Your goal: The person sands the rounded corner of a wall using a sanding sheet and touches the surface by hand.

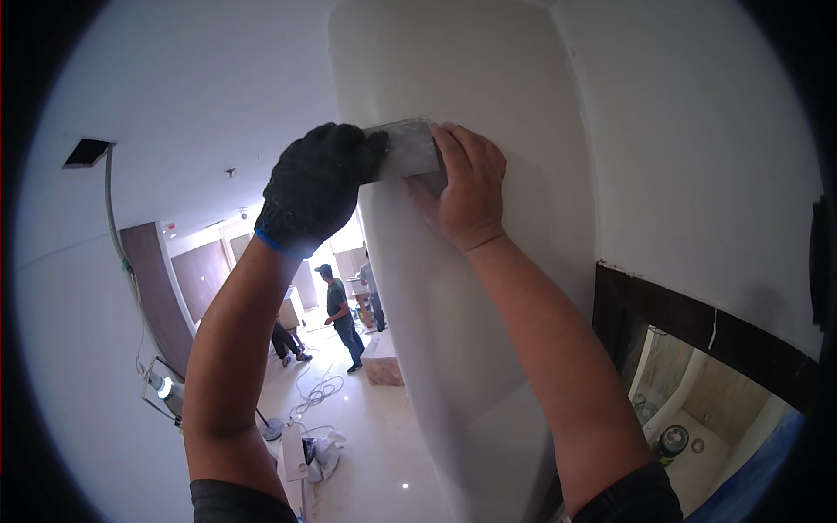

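- Grey block (410, 146), left end hidden, is held between gloved left hand (316, 185) and right hand (472, 179).
- It is raised at the pale wall's (453, 305) edge.
- Below, shiny floor (375, 431) and small people (341, 315) are seen.

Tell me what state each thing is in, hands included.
Left grip: gloved, closed on block
Right grip: bare, fingers on block's edge
Grey block: held by both
Lamp: lit
Ceiling opening: uncovered
Floor cable: loosely looped
Person in cap: standing
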`<state>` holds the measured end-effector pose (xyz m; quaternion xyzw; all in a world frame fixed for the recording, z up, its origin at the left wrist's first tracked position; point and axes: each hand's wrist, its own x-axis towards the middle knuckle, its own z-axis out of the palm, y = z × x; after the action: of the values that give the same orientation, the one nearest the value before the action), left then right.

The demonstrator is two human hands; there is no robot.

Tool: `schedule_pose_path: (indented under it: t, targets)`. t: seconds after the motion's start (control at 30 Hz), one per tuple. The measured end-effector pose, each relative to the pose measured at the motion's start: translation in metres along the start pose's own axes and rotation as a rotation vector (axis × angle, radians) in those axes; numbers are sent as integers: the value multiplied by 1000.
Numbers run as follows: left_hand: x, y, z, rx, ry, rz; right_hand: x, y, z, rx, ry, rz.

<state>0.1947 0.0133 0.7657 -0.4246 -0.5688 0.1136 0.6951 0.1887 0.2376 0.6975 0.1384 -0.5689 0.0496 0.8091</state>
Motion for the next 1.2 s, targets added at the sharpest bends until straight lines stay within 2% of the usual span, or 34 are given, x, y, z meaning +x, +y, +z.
schedule_pose_path:
  t: [0.2,0.3,0.4,0.5,0.6,0.7,0.8,0.9,1.0,1.1,1.2]
  targets:
    - [0,-4,-2,3,104,66,1,1,0,0,0,-8]
    - [1,-4,-3,32,33,36,0,2,-2,-10,-20,-6]
    - [-1,-5,-1,-22,94,85,1,2,2,-6,0,-29]
    - [2,-1,-3,64,-15,1,0,3,0,-1,-21,-16]
    - [-1,-3,0,9,60,74,1,2,2,1,-8,-13]
    - [1,-1,-2,56,21,-7,0,3,0,-1,-21,-12]
    - [1,-1,0,-39,29,43,0,4,4,12,16,-19]
    - [5,0,-6,24,-20,-51,0,4,3,6,8,-16]
    - [2,-1,-2,-53,65,65,-1,4,3,4,6,-13]
    - [3,0,-2,38,42,-10,-1,4,4,8,11,-10]
    - [2,-1,-2,6,52,72,-1,4,2,-2,5,-9]
